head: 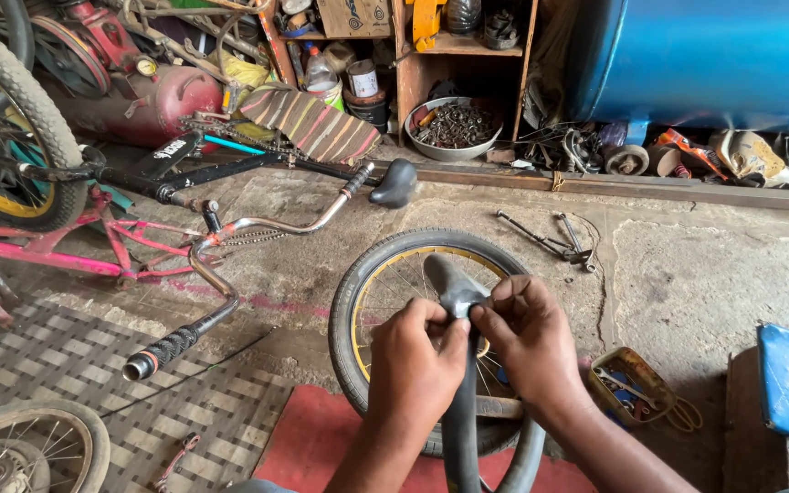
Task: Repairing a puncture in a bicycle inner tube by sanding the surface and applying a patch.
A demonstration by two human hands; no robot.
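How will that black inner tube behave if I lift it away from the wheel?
The inner tube looks flat and folds where the left hand and right hand pinch it, so it would likely hang floppy. It seems thin rubber, probably light and grippy. The wheel beneath looks rigid and should stay put.

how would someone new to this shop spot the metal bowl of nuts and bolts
Start at the big blue drum along the back wall and move left to the wooden shelf. The bowl sits on the floor in that shelf's lower opening. It is the only round grey metal dish there, heaped with dark rusty hardware, unlike the tins to its left.
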